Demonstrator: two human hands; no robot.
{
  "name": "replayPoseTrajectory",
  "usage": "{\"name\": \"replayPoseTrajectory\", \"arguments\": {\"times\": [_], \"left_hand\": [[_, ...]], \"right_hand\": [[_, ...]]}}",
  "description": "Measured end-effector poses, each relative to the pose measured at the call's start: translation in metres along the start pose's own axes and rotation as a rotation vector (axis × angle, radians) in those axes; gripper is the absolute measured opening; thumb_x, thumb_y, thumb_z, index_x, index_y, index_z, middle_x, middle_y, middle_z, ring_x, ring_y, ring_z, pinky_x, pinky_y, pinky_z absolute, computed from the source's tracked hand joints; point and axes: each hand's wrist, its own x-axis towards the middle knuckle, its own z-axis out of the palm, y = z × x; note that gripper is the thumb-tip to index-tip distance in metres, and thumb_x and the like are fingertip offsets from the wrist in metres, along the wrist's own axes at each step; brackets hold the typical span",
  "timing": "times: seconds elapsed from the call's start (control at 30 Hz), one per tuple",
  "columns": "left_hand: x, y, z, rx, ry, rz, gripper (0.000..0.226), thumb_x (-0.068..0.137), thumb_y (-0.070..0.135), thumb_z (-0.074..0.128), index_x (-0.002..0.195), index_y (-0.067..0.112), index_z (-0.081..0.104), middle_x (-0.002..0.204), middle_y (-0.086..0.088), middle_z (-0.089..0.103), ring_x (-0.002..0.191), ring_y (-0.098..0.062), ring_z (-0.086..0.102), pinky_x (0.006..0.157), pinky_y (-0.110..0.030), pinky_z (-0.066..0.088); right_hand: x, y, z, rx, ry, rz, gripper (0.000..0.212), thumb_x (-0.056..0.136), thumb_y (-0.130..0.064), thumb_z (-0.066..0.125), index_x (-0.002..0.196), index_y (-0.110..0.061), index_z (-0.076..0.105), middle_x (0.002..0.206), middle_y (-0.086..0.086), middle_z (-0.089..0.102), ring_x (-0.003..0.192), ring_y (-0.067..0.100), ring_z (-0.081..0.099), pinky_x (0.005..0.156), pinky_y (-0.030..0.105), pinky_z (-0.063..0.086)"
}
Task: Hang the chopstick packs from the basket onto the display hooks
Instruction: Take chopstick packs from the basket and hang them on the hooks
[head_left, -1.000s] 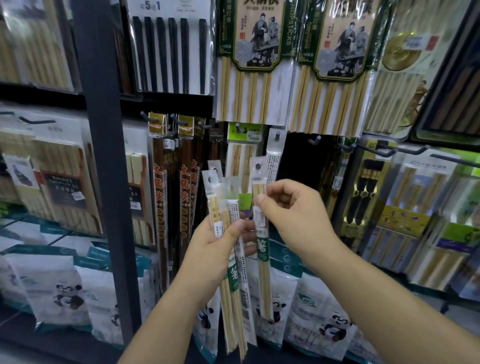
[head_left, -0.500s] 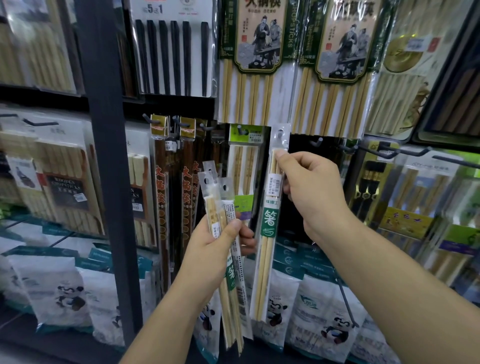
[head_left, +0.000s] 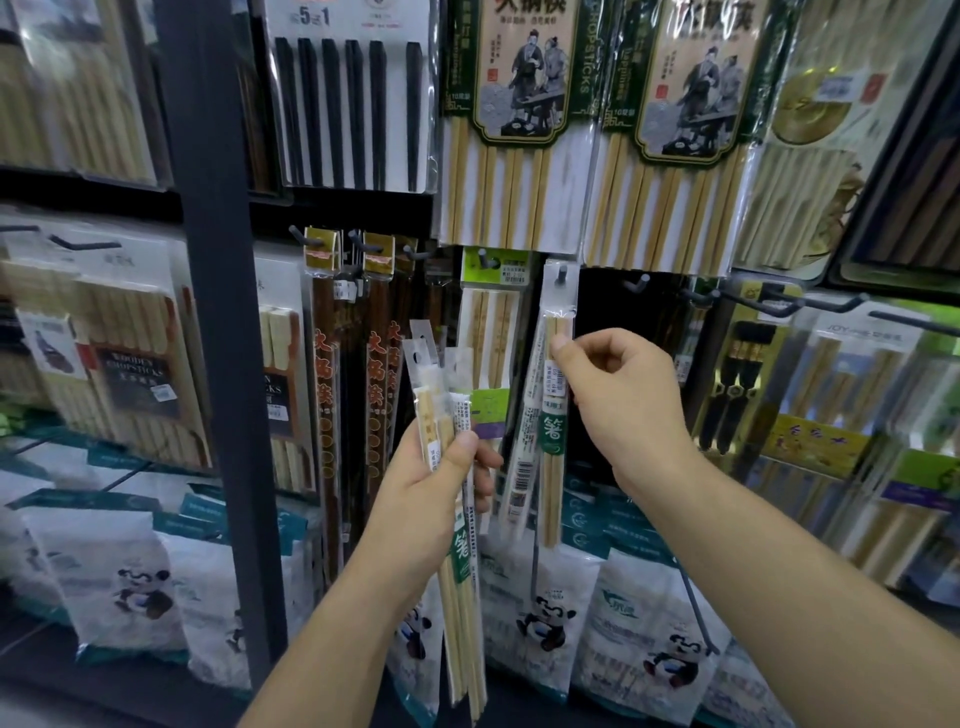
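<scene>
Right grip (head_left: 623, 410) pinches a chopstick pack (head_left: 551, 441) that I judge seated on its hook (head_left: 562, 272); left grip (head_left: 431, 499) clutches the remaining packs (head_left: 436, 415).

Dark rack post (head_left: 218, 364), peg hooks (head_left: 636, 285) across it, bamboo packs (head_left: 511, 171) hung on the top row, dark red packs (head_left: 324, 415) below left, slim pack (head_left: 551, 436) seemingly on one hook, panda bags (head_left: 130, 582) standing on the bottom shelf (head_left: 78, 696)

Bare hook (head_left: 637, 285) stands free between hung packs (head_left: 560, 301).
</scene>
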Motion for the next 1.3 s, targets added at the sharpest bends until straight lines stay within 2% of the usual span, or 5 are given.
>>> {"name": "replayPoseTrajectory", "arguments": {"times": [0.17, 0.3, 0.5, 0.87, 1.3], "left_hand": [[0.000, 0.003, 0.003, -0.036, -0.007, -0.024, 0.021, 0.102, 0.021, 0.061, 0.100, 0.038, 0.074, 0.089, -0.001, 0.076, 0.076, -0.014, 0.071, 0.066, -0.026, 0.059], [-0.002, 0.004, 0.006, -0.081, -0.055, -0.029, 0.020, 0.095, 0.026, 0.067, 0.114, 0.032, 0.073, 0.102, -0.006, 0.078, 0.085, -0.022, 0.076, 0.069, -0.029, 0.062], [-0.006, 0.009, 0.007, -0.097, -0.115, -0.012, 0.023, 0.088, 0.037, 0.074, 0.111, 0.037, 0.075, 0.111, -0.003, 0.079, 0.100, -0.022, 0.077, 0.074, -0.028, 0.062], [-0.002, 0.004, 0.005, -0.085, -0.106, -0.045, 0.020, 0.090, 0.034, 0.071, 0.109, 0.033, 0.075, 0.109, -0.007, 0.079, 0.103, -0.028, 0.076, 0.084, -0.043, 0.062], [-0.001, 0.003, 0.000, -0.102, -0.068, -0.097, 0.018, 0.100, 0.037, 0.057, 0.089, 0.029, 0.070, 0.065, 0.000, 0.044, 0.049, -0.013, 0.041, 0.047, -0.026, 0.042]], "right_hand": [[-0.019, 0.007, 0.001, -0.043, -0.009, -0.029, 0.018, 0.092, -0.032, 0.072, 0.087, -0.022, 0.058, 0.080, -0.005, 0.059, 0.064, -0.001, 0.052, 0.061, 0.017, 0.044], [-0.035, 0.005, 0.004, -0.101, -0.055, -0.079, 0.013, 0.093, -0.029, 0.071, 0.087, -0.025, 0.059, 0.090, 0.000, 0.062, 0.075, 0.009, 0.055, 0.067, 0.024, 0.046], [-0.051, -0.002, 0.008, 0.090, -0.298, -0.034, 0.003, 0.093, -0.023, 0.072, 0.091, -0.022, 0.072, 0.063, -0.016, 0.062, 0.052, -0.001, 0.057, 0.046, 0.015, 0.048], [-0.042, -0.006, 0.008, 0.026, -0.256, -0.073, 0.012, 0.094, -0.021, 0.071, 0.082, -0.019, 0.071, 0.074, 0.004, 0.066, 0.057, -0.001, 0.057, 0.051, 0.013, 0.049], [0.000, -0.029, 0.001, 0.162, -0.014, 0.019, 0.032, 0.099, -0.030, 0.065, 0.085, -0.001, 0.067, 0.067, 0.005, 0.052, 0.059, 0.012, 0.047, 0.056, 0.023, 0.044]]}}
